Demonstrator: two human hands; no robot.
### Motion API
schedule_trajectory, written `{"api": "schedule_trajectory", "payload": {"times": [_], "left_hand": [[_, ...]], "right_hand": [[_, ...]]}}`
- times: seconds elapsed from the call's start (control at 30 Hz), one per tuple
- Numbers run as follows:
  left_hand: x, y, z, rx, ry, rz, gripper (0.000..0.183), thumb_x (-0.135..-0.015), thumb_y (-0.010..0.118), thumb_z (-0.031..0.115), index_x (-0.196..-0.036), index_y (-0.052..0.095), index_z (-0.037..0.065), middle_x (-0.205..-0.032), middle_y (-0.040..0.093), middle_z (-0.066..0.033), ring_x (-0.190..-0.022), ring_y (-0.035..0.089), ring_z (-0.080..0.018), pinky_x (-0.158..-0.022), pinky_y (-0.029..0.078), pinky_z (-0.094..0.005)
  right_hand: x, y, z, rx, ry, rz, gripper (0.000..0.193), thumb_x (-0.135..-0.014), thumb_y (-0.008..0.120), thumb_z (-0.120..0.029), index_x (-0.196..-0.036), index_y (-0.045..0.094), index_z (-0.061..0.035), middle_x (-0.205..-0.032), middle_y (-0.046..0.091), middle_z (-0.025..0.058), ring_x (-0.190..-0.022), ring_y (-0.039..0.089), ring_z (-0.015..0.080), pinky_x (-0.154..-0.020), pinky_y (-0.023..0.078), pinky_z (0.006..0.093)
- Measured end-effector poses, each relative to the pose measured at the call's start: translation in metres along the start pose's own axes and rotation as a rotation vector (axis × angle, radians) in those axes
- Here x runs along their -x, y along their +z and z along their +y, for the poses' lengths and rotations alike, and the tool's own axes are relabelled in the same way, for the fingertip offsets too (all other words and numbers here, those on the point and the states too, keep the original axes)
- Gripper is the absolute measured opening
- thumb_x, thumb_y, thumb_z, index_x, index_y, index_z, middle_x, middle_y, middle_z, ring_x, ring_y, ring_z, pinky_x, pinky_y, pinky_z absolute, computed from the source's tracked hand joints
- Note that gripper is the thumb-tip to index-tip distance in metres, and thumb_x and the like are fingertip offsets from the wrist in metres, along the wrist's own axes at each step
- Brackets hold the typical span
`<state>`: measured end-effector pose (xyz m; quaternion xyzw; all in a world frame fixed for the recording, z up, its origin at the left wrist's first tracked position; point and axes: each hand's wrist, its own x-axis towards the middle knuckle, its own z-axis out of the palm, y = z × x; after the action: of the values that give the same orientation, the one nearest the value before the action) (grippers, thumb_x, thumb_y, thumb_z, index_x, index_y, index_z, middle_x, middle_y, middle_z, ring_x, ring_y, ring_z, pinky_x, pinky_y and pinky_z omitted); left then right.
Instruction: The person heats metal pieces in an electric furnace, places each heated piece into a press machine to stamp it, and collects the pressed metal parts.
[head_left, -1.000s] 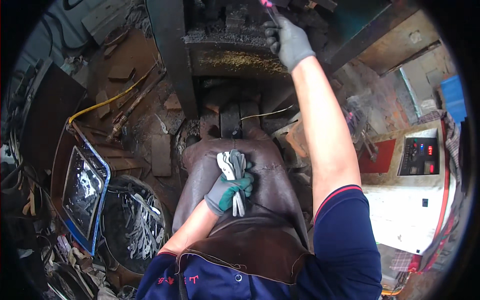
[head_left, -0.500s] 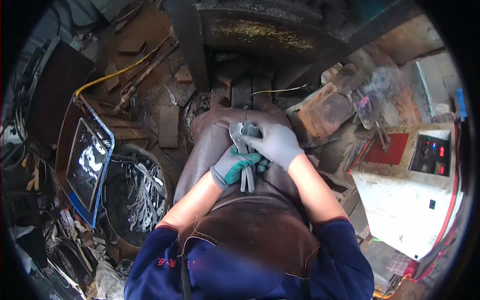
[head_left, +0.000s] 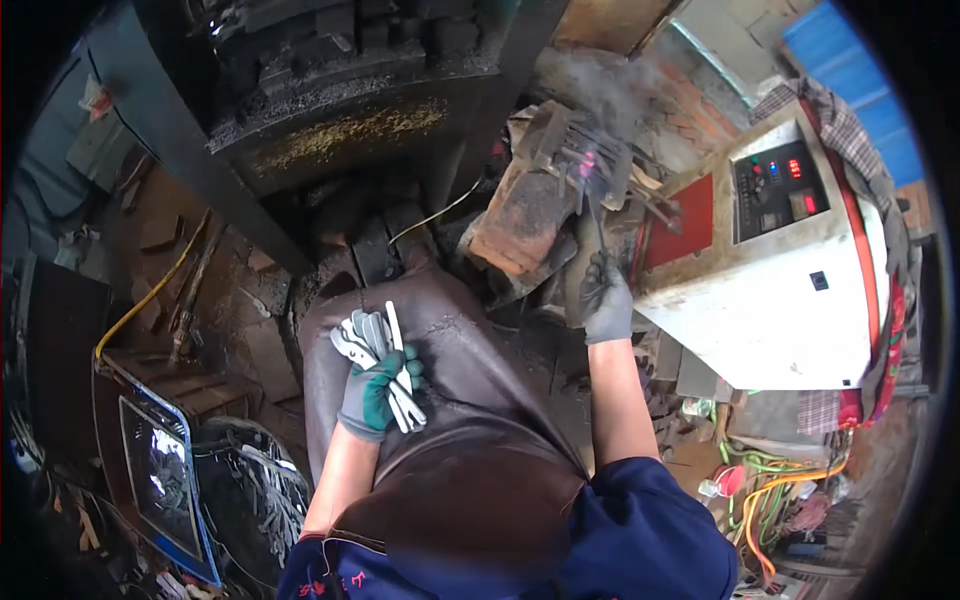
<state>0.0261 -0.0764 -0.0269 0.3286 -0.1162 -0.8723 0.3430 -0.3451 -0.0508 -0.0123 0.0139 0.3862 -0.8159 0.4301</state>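
Note:
My left hand (head_left: pixel 378 390), in a grey and green glove, is closed around a bundle of flat grey metal blanks (head_left: pixel 362 338) above my brown apron. The blanks have rounded, wider ends with holes, and one thin piece sticks up beside the others. My right hand (head_left: pixel 606 300), in a grey glove with dark fingers, is stretched out to the right. Its fingers wrap round a thin dark long-handled metal tool (head_left: pixel 598 232); whether it is tongs or a rod I cannot tell. Beyond the tool's far end a small piece glows pink (head_left: pixel 587 163) by the brick hearth (head_left: pixel 525 222).
A white control cabinet (head_left: pixel 755 320) with lit red digits stands right of my right arm. Smoke rises behind the hearth. Ahead is a heavy dark machine frame (head_left: pixel 345 145). At lower left are a tub of metal pieces (head_left: pixel 270 490) and a blue-edged panel (head_left: pixel 160 470). Hoses (head_left: pixel 790 478) lie at lower right.
My right hand has left the metal blanks and reached right to the long-handled tool. My left hand keeps the bundle, now spread a little. The view has turned to the right.

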Motion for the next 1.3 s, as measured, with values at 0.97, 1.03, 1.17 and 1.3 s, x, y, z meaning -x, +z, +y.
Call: {"api": "schedule_trajectory", "payload": {"times": [0.97, 1.03, 1.17, 1.3], "left_hand": [[-0.003, 0.005, 0.002, 0.058, 0.013, -0.040, 0.021, -0.088, 0.057, 0.005, -0.109, 0.056, 0.004, -0.092, 0.063, -0.0091, -0.078, 0.063, -0.0206, -0.067, 0.054, -0.0306], [0.000, 0.000, 0.002, 0.091, 0.033, -0.045, 0.021, -0.087, 0.057, 0.004, -0.108, 0.056, 0.004, -0.092, 0.063, -0.0090, -0.079, 0.063, -0.0207, -0.067, 0.054, -0.0308], [0.002, 0.003, 0.007, 0.076, 0.035, -0.073, 0.023, -0.087, 0.058, 0.003, -0.109, 0.056, 0.004, -0.094, 0.063, -0.0088, -0.081, 0.063, -0.0201, -0.069, 0.054, -0.0312], [-0.007, -0.005, -0.002, -0.018, 0.114, -0.197, 0.026, -0.085, 0.060, 0.004, -0.111, 0.056, 0.004, -0.096, 0.064, -0.0073, -0.084, 0.063, -0.0185, -0.072, 0.053, -0.0297]], "right_hand": [[-0.028, 0.376, 0.144, 0.409, 0.302, -0.588, 0.022, -0.092, 0.054, -0.022, -0.086, 0.059, -0.0014, -0.069, 0.060, 0.0053, -0.054, 0.053, 0.0119, -0.047, 0.040, 0.0220], [-0.016, 0.341, 0.148, 0.232, 0.349, -0.637, 0.009, -0.088, 0.057, -0.012, -0.085, 0.058, -0.0040, -0.069, 0.057, 0.0029, -0.055, 0.051, 0.0099, -0.047, 0.039, 0.0197], [0.052, 0.261, 0.142, 0.308, 0.057, -0.614, 0.011, -0.090, 0.054, -0.017, -0.086, 0.059, -0.0085, -0.061, 0.049, -0.0012, -0.043, 0.041, 0.0055, -0.038, 0.032, 0.0207], [0.149, 0.280, 0.183, 0.573, 0.183, -1.146, 0.034, -0.090, 0.060, -0.011, -0.122, 0.053, -0.0033, -0.100, 0.065, 0.0110, -0.076, 0.065, 0.0142, -0.068, 0.054, 0.0263]]}}
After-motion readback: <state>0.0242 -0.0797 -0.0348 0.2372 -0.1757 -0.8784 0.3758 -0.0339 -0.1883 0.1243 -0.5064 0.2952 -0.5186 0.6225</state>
